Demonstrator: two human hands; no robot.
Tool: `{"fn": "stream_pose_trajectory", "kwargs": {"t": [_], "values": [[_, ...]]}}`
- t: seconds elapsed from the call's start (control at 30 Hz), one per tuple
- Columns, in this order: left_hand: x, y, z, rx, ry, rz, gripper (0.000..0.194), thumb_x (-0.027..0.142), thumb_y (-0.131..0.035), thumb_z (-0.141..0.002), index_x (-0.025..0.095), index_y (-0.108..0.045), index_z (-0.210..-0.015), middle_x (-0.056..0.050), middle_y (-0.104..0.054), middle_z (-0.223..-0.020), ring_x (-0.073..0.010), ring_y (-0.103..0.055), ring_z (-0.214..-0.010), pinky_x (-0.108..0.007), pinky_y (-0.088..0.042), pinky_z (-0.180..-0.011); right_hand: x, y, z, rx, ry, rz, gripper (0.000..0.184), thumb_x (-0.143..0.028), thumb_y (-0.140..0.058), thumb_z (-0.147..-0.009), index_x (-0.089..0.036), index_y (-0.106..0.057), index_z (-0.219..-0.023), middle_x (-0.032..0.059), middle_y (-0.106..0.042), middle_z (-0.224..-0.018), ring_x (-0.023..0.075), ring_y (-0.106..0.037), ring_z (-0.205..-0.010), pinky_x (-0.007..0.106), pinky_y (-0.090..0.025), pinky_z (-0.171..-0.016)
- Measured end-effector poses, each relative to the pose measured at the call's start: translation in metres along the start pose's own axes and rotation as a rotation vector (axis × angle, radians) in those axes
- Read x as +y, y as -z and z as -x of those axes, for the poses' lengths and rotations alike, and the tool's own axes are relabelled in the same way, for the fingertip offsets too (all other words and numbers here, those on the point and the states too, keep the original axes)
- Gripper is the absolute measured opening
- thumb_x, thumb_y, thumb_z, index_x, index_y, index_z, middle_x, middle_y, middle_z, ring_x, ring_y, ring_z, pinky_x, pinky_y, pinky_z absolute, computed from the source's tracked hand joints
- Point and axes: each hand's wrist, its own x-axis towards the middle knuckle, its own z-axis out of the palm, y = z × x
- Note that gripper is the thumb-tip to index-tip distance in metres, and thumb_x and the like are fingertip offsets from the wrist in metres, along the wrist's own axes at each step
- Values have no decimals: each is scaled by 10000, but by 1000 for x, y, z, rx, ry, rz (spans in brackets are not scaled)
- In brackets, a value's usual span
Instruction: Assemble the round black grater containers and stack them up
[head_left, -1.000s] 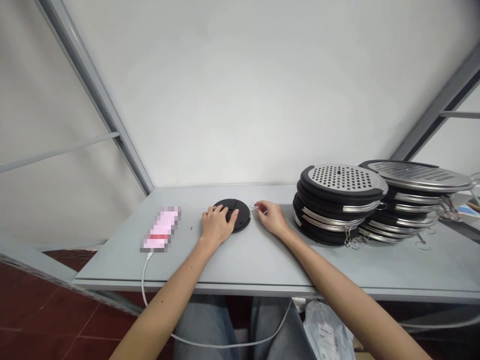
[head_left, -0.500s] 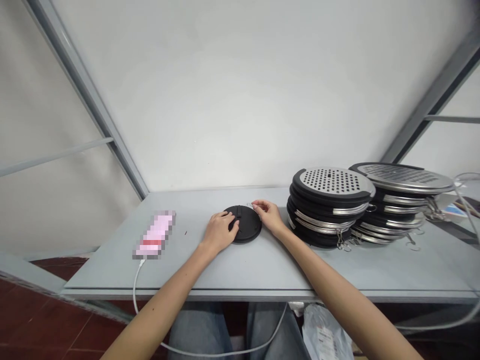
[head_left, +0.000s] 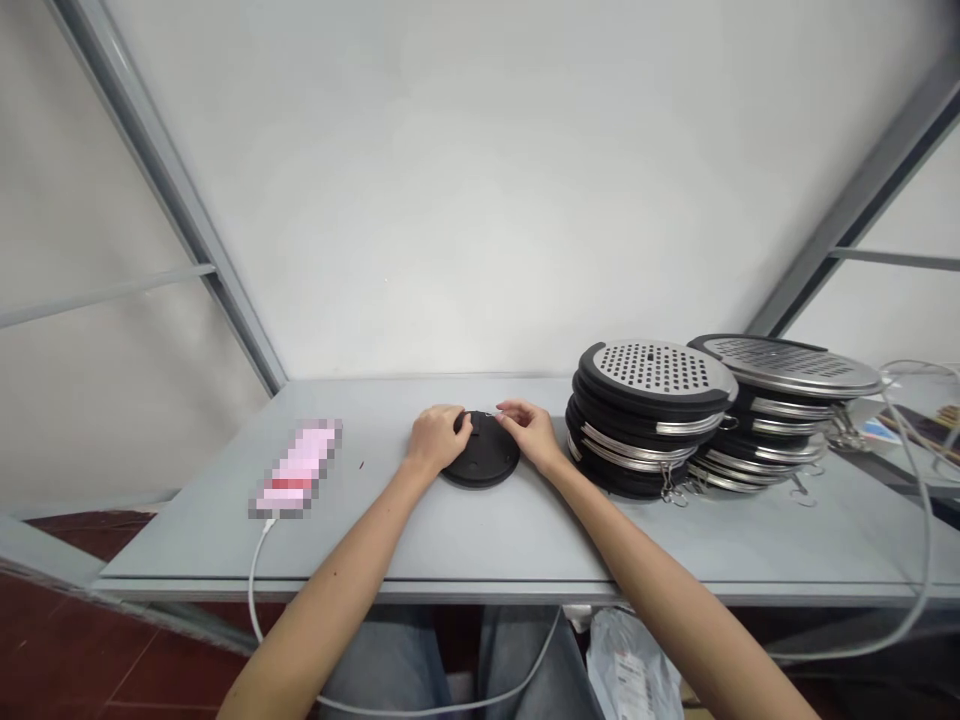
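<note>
A round black disc [head_left: 484, 462] lies flat on the grey table, with a small raised rectangular part near its far edge. My left hand [head_left: 435, 440] grips the disc's left rim, thumb on top and fingers curled over the far left side. At the far right rim, my right hand [head_left: 531, 432] pinches a thin metal wire piece [head_left: 491, 414] between thumb and forefinger. The wire's tip reaches over the disc beside the raised part. Its exact shape is too small to make out.
To the right stand two stacks of perforated metal lids with black rims, a smaller stack [head_left: 649, 420] and a wider one [head_left: 787, 365], with wire clips at their sides. A blurred pink phone [head_left: 300, 468] on a white cable [head_left: 253, 580] lies left. A plastic bag [head_left: 630, 665] sits below the table.
My left fingers have moved from lying over the disc to curling round its left rim. My right hand has brought the wire slightly inward over the disc. The view has shifted slightly.
</note>
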Motion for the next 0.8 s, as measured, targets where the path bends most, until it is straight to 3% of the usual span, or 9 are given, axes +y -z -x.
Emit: {"fn": "stream_pose_trajectory", "kwargs": {"t": [0.13, 0.33, 0.43, 0.57, 0.7, 0.8], "values": [[-8, 1, 5, -48, -21, 208, 332, 366, -423, -931, 213, -688, -1060, -51, -712, -1087, -219, -650, -1014, -310, -480, -909, 0, 1, 1, -9, -5, 27, 267, -402, -689, -676, -166, -686, -802, 23, -670, -685, 151, -592, -627, 275, -462, -621], [-5, 18, 16, -124, -41, 278, 533, 454, -242, -984, 237, -713, -860, -22, -734, -787, -201, -672, -747, -289, -476, -687, 2, 1, 0, 14, -15, 38, 344, -456, -662, -713, -161, -716, -881, 56, -708, -790, 162, -610, -667, 291, -473, -652], [-4, 16, 19, -91, -35, 265, 440, 453, -335, -962, 238, -714, -907, -26, -742, -861, -204, -679, -806, -290, -484, -707, 2, 2, -2, 17, 1, 37, 385, -481, -626, -750, -154, -709, -937, 72, -710, -839, 163, -623, -671, 291, -480, -635], [-7, 5, 18, -14, -47, 313, 269, 345, -511, -897, 194, -695, -1022, -58, -719, -1038, -206, -657, -962, -301, -499, -854, -2, 3, -1, -26, 45, 49, 378, -471, -609, -770, -155, -708, -954, 76, -709, -835, 164, -635, -673, 299, -500, -641], [-9, -1, 15, 79, -162, 402, 196, 278, -588, -859, 193, -692, -1003, -58, -704, -1045, -214, -625, -1009, -358, -482, -933, -13, 0, 5, -109, 89, 21, 388, -441, -661, -743, -161, -685, -1012, 60, -710, -796, 163, -648, -654, 313, -523, -671], [-8, 0, 16, 103, -258, 502, 156, 261, -574, -876, 196, -702, -937, -58, -703, -1009, -199, -626, -974, -354, -494, -908, -21, -5, 9, -87, 94, -78, 382, -419, -724, -695, -161, -669, -971, 61, -715, -799, 177, -672, -711, 319, -537, -714]]}}
